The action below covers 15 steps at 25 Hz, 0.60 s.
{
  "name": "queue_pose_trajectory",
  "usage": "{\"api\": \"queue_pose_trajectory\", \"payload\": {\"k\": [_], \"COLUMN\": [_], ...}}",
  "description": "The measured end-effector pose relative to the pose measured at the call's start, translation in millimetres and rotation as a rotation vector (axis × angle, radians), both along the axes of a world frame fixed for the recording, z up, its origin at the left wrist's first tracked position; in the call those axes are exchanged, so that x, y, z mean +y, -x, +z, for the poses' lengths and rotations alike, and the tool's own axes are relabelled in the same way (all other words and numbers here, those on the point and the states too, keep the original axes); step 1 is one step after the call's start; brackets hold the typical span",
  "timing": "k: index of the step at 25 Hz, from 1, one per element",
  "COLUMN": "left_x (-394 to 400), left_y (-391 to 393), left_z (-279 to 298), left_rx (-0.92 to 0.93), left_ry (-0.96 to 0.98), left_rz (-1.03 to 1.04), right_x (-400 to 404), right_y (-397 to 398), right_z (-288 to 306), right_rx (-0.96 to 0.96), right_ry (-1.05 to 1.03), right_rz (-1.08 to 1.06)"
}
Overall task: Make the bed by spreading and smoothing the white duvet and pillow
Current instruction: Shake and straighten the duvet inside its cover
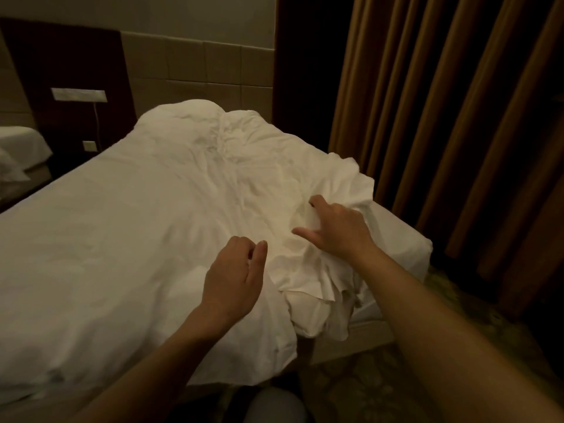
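White duvet (146,215) spread over the bed (403,236), bunched at its near right corner. Right hand (338,230) resting there, fingers splayed — tips sunk into folds. Left hand (235,276) hovering beside, loosely curled, empty. Pillow — hard to make out under the far hump.

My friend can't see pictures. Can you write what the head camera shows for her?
Two bare hands reach over a rumpled white duvet on a bed: the right hand presses into a bunched-up fold near the corner, the left hand hovers loosely curled beside it. A pillow lies at the far end, brown curtains hang to the right.
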State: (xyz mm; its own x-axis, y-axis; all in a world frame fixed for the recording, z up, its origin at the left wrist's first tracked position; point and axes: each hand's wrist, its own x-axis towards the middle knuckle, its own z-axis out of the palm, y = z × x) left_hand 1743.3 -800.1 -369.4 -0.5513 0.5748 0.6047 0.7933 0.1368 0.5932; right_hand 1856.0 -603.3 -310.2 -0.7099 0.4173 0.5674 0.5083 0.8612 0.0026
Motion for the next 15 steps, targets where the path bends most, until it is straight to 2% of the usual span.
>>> {"api": "queue_pose_trajectory", "payload": {"k": [3, 5, 7, 10, 12, 15], "left_x": [5, 11, 17, 24, 26, 24], "left_y": [-8, -17, -26, -40, -43, -46], "left_z": [-6, -11, -17, -29, -38, -56], "left_rx": [0.031, 0.068, 0.092, 0.114, 0.14, 0.222], "left_ry": [0.023, 0.024, 0.031, 0.065, 0.106, 0.19], "left_rz": [-0.029, -0.045, -0.066, -0.086, -0.068, -0.044], "right_x": [20, 42, 60, 75, 70, 48], "right_y": [-53, -101, -148, -199, -205, -181], "right_z": [0, -3, -19, -73, -106, -130], "right_rx": [0.093, 0.206, 0.277, 0.224, 0.193, 0.253], "right_ry": [-0.045, -0.024, 0.153, 0.445, 0.511, 0.531], "right_rz": [-0.088, -0.259, -0.477, -0.719, -0.746, -0.636]}}
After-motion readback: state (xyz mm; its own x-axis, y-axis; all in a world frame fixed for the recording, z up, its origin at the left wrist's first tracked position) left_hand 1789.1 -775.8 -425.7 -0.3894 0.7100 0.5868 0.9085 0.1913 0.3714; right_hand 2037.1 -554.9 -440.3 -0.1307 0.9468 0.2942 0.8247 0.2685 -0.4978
